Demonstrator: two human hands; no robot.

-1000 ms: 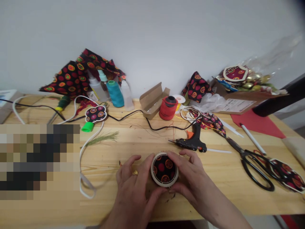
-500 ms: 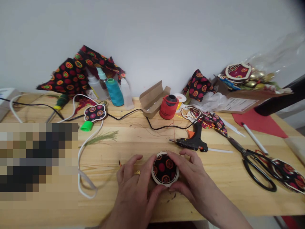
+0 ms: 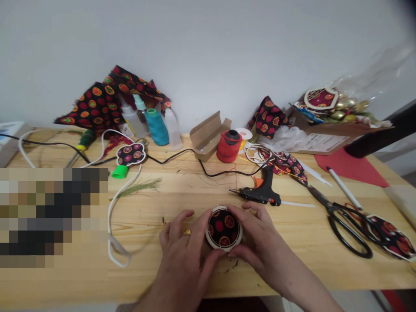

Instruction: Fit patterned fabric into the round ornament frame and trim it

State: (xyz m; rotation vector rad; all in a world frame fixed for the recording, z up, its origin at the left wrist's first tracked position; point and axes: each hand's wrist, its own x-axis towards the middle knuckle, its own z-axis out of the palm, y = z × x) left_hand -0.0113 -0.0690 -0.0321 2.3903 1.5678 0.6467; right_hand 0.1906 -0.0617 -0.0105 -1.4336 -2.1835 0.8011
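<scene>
Between my two hands is a round ornament (image 3: pixel 224 228) with a pale wooden rim and a dark patterned fabric centre, low over the table's front part. My left hand (image 3: pixel 186 249) grips its left side, thumb at the lower edge and index finger at the upper left. On the opposite side my right hand (image 3: pixel 256 236) holds the rim the same way, thumb below and fingers above. Both hands are closed on it. The ornament's underside is hidden. Just beyond my right hand lies a black glue gun (image 3: pixel 261 190), a white glue stick protruding from its rear.
Large black scissors (image 3: pixel 344 223) and another fabric ornament (image 3: pixel 391 236) lie at right. Behind stand a red thread spool (image 3: pixel 229 146), an open cardboard box (image 3: pixel 208 138), a teal thread cone (image 3: pixel 157 126) and a filled carton (image 3: pixel 325 136). A white cord (image 3: pixel 113 203) loops at left.
The ornament stays in both hands with almost the same grip. The view has shifted slightly, so things at the right appear a little farther left.
</scene>
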